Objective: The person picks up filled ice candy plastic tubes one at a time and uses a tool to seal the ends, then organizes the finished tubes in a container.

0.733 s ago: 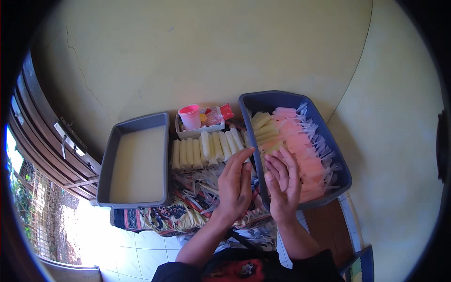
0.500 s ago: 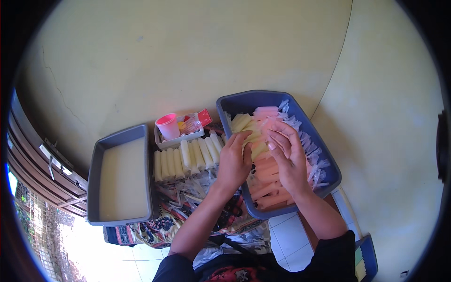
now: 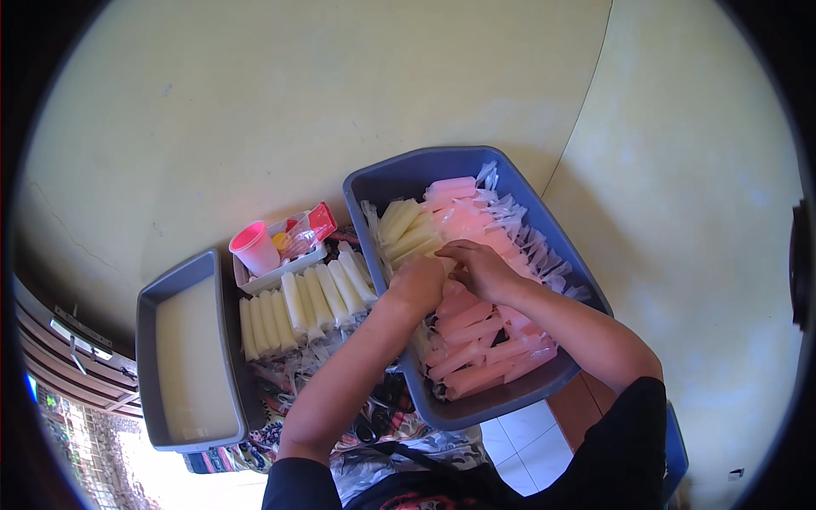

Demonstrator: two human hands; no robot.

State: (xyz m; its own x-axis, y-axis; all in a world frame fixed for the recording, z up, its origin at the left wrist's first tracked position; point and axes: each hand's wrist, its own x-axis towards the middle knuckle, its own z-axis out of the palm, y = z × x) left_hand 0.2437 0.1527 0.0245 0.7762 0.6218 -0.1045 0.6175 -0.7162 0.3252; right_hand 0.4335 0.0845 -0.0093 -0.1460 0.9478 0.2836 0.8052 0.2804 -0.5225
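Both my hands are over the large blue-grey tub [image 3: 574, 285], among pale yellow filled plastic tubes [image 3: 399, 223] and rows of pink ones [image 3: 463, 357] with loose bag ends. My left hand [image 3: 418, 285] is curled down near the yellow tubes, its fingertips hidden. My right hand [image 3: 480, 272] meets it from the right with bent fingers closed; what lies between them is mostly hidden. To the left, more cream-coloured tubes [image 3: 302, 302] lie in a row beside tangled clear bags [image 3: 297, 365].
A grey tray [image 3: 149, 357] of milky liquid stands at left. A white box [image 3: 280, 276] holds a pink cup [image 3: 253, 248] and small items. Patterned cloth [image 3: 217, 459] lies underneath. A wall [image 3: 357, 76] rises behind, with a wooden door [image 3: 72, 374] at left.
My hands were cupped with fingers apart over the tub; they have come down and closed in among the yellow tubes. The view has shifted, placing the containers further left.
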